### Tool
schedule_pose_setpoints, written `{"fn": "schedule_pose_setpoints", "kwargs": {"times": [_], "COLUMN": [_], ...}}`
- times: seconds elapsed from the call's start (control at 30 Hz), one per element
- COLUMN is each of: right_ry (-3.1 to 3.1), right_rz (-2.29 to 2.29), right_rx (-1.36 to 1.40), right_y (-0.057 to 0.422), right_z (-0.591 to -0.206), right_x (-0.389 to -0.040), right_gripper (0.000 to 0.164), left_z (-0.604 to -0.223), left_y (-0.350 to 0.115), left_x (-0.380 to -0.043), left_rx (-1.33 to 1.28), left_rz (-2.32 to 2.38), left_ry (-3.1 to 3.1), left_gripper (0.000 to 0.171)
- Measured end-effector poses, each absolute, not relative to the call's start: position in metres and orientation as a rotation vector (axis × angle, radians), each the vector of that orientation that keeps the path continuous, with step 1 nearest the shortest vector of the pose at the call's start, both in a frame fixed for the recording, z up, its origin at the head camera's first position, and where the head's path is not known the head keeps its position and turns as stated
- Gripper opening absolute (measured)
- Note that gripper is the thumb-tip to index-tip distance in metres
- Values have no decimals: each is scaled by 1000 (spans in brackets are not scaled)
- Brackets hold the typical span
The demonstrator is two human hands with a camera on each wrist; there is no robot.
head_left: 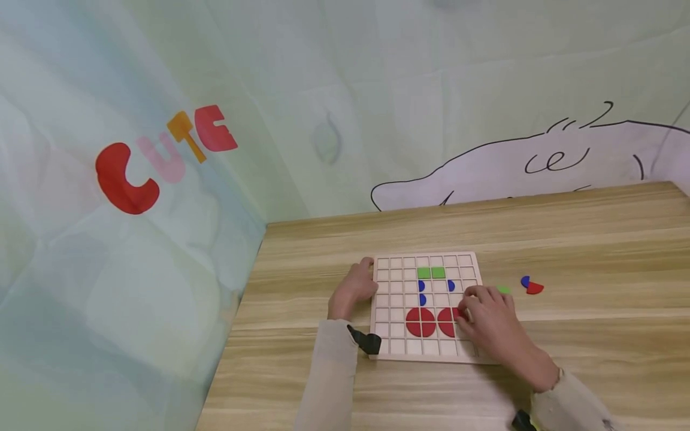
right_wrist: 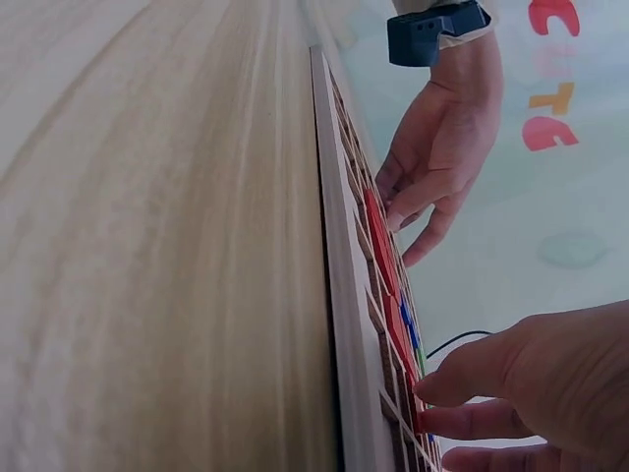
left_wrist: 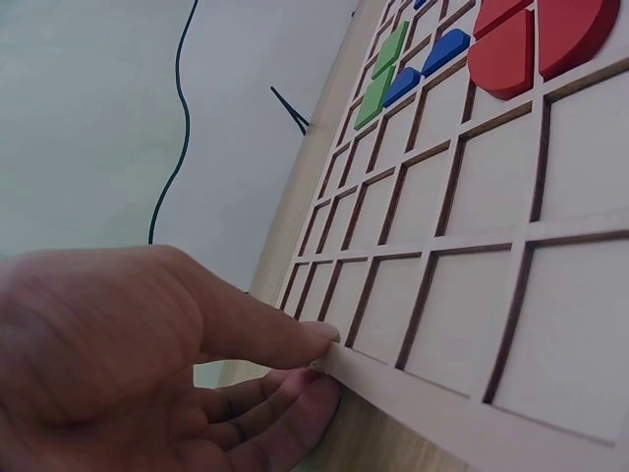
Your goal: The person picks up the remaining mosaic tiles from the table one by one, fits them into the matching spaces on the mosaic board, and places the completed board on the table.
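Note:
A wooden grid board (head_left: 396,347) lies on the table. My left hand (head_left: 353,290) pinches its left edge, thumb (left_wrist: 313,339) on the rim and fingers curled below. On the board, quarter-round red pieces (head_left: 414,316) form a full circle; beside it more red pieces (head_left: 447,328) make a second round shape, partly covered by my right hand (head_left: 496,326). That hand pinches a red piece (right_wrist: 423,419) between thumb and finger, close over the grid. Two green squares (head_left: 424,273) and three rounded blue pieces (head_left: 422,286) sit in cells farther back.
Right of the board, a blue piece (head_left: 525,281) and a red quarter-round piece (head_left: 535,288) lie together on the wooden table (head_left: 604,251). A green piece (head_left: 504,290) shows partly behind my right hand. Printed cloth walls (head_left: 302,149) stand behind and left of the table.

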State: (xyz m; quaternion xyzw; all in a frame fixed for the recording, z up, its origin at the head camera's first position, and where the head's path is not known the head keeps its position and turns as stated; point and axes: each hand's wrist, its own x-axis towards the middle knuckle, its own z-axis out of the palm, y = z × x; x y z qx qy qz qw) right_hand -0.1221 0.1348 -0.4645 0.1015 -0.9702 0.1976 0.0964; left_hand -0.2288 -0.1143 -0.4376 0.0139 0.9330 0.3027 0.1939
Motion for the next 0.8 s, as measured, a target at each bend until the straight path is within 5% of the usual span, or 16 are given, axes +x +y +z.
{"fn": "schedule_pose_setpoints", "kwargs": {"times": [0.8], "right_ry": [-2794], "right_rz": [699], "right_rx": [125], "right_y": [161], "right_z": [-451], "right_x": [-121], "right_gripper": [18], "left_z": [-437], "left_y": [-114], "left_x": [-228], "left_rx": [46], "left_rz": [853], "left_ry": [2632], "left_gripper": [61]}}
